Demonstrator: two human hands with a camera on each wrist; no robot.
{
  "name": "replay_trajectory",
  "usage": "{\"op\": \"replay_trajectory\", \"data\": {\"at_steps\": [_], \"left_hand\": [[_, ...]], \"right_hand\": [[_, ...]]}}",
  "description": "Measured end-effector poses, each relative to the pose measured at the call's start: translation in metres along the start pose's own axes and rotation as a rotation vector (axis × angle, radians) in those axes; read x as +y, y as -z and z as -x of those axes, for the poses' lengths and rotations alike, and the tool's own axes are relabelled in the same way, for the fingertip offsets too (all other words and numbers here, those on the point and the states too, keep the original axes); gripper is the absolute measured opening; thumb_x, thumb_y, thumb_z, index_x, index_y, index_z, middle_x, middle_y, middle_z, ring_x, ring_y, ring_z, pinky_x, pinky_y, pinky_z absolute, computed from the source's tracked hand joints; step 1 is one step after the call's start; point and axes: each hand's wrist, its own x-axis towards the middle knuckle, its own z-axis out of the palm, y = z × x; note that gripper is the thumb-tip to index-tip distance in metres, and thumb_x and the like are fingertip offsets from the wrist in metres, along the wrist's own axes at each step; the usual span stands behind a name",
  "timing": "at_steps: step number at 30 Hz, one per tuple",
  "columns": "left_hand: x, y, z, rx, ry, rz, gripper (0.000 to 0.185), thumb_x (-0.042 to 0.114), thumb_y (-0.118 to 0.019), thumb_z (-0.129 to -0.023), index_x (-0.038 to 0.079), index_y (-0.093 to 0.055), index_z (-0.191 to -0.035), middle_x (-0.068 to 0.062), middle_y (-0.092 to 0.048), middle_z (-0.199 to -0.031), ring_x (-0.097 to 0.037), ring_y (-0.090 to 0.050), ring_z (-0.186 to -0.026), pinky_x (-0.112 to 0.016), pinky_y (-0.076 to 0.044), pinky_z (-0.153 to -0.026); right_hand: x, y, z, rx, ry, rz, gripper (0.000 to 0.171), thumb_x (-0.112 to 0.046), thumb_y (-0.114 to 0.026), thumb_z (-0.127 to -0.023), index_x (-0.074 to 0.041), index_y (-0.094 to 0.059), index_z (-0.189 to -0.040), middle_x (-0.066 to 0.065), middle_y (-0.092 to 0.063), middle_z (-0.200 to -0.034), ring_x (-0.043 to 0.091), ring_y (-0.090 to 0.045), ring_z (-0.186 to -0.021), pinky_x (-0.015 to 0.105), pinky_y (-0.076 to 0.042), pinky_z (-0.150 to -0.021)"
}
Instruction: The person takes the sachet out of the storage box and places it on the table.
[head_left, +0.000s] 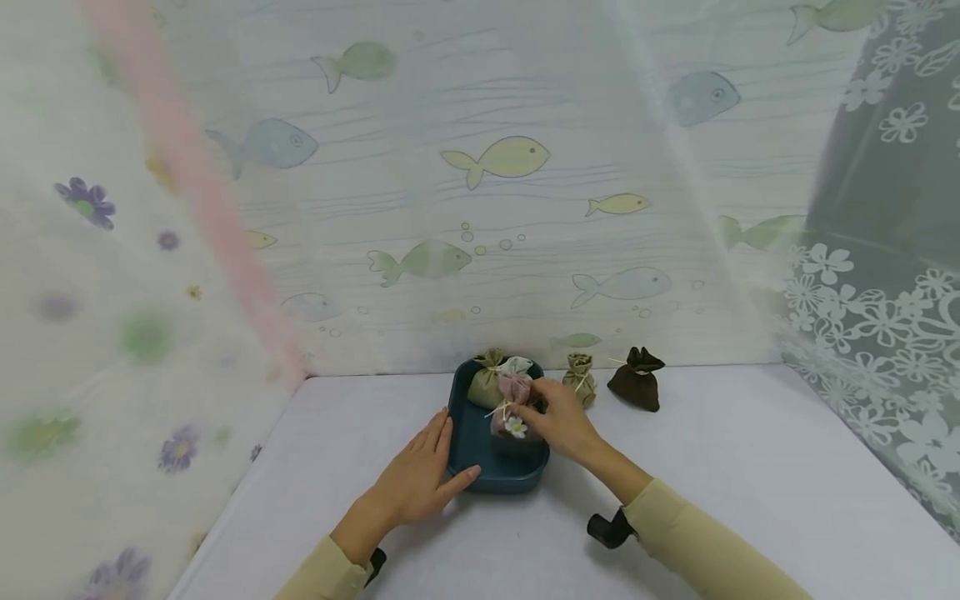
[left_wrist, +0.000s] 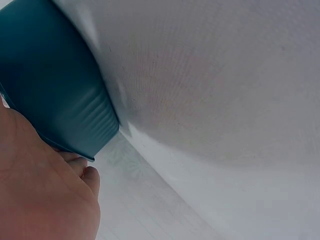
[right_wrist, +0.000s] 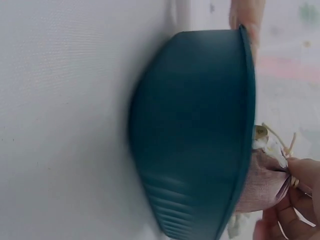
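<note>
I see right hand [head_left: 562,421] pinching pink sachet [head_left: 512,406] by tied neck, sachet inside teal tray [head_left: 501,482] beside olive sachet [head_left: 486,385]. Left hand [head_left: 420,479], fingers straight, rests flat against tray's left rim on white table [head_left: 750,467].

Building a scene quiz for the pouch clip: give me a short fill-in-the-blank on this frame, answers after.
1. The right hand holds the pink pouch inside the ____ tray.
2. The left hand rests against the tray's ____ side.
3. The dark brown pouch sits on the table, ____ the tray.
4. Outside the tray, ____ pouches stand on the table.
Missing words: teal; left; outside; two
</note>
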Motion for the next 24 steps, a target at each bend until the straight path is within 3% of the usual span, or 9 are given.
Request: {"op": "replay_trajectory", "data": {"at_steps": [8,16,24], "left_hand": [[-0.001,-0.001,0.0,-0.001,-0.002,-0.004,0.101,0.074,-0.036,-0.1,-0.007,-0.023,-0.159,-0.021,-0.015,-0.169,-0.034,-0.02,-0.155,-0.05,-0.026,-0.122],[-0.002,-0.002,0.001,0.01,-0.011,0.009,0.101,0.073,-0.037,-0.1,-0.007,-0.023,-0.159,-0.022,-0.015,-0.169,-0.035,-0.02,-0.155,-0.051,-0.027,-0.122],[-0.003,-0.003,-0.001,0.001,-0.011,0.003,0.103,0.076,-0.033,-0.099,-0.006,-0.022,-0.16,-0.02,-0.012,-0.17,-0.033,-0.016,-0.156,-0.049,-0.024,-0.123]], "right_hand": [[-0.008,0.013,0.006,0.004,0.02,-0.092,0.01,-0.013,-0.076,-0.094,-0.008,-0.067,-0.093,0.001,-0.067,-0.09,0.019,-0.064,-0.083,0.028,-0.054,-0.069],[-0.019,0.028,0.007,0.012,0.028,-0.061,0.008,-0.013,-0.076,-0.094,-0.009,-0.069,-0.096,0.002,-0.067,-0.091,0.022,-0.067,-0.087,0.035,-0.058,-0.074],[-0.018,0.044,0.014,-0.01,0.002,-0.063,0.009,-0.011,-0.075,-0.094,-0.01,-0.066,-0.095,0.001,-0.066,-0.091,0.02,-0.067,-0.085,0.03,-0.057,-0.07]]}}
